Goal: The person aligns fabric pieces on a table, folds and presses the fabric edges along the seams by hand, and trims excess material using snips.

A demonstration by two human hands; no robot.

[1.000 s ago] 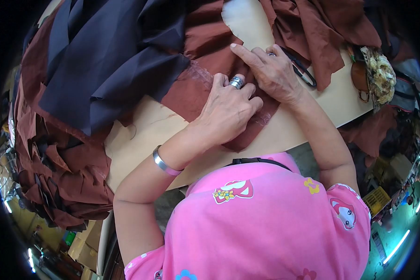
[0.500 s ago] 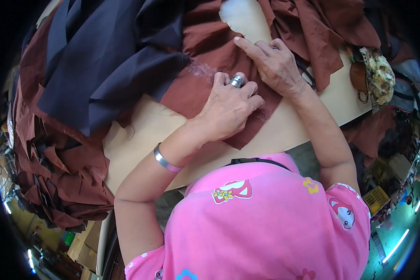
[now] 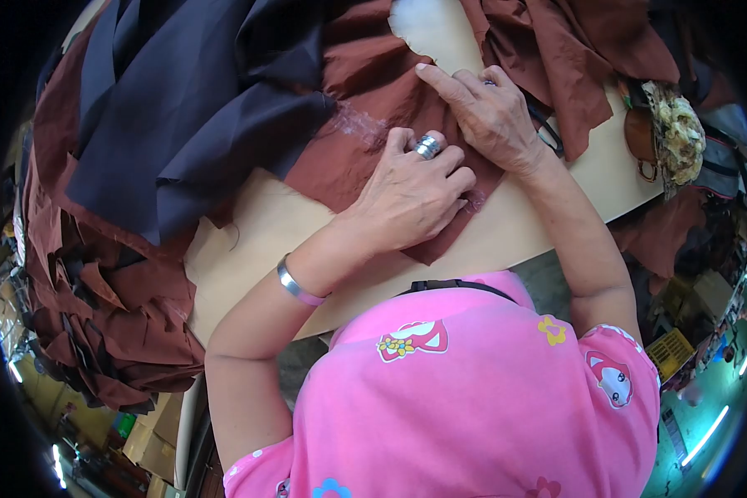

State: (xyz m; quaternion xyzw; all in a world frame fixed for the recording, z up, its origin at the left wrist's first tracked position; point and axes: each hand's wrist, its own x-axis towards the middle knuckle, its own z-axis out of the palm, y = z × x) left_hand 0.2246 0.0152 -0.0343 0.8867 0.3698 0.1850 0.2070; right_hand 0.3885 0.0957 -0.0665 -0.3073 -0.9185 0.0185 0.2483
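My left hand (image 3: pixel 415 195) rests on a piece of brown cloth (image 3: pixel 349 170), its fingers curled down and closed. Broad silver bands (image 3: pixel 427 147) circle one of its fingers. What its fingertips hold, if anything, is hidden beneath the hand. Whitish loose threads (image 3: pixel 359 122) lie on the cloth just beyond it, and more show by its knuckles. My right hand (image 3: pixel 496 120) presses on the same cloth to the right, index finger stretched toward the curved edge and the other fingers bent. Dark navy cloth (image 3: pixel 199 108) overlaps the brown piece at left.
The pale tabletop (image 3: pixel 266 232) shows around the cloth. A heap of brown cloth pieces (image 3: pixel 108 332) hangs over its left side, with more brown cloth (image 3: pixel 556 66) at upper right. At the right edge are a brown leather-like pouch (image 3: pixel 639 137) and a ragged yellowish bundle (image 3: pixel 679 137).
My left hand has shifted very slightly to the right on the cloth. My right hand stays almost where it was.
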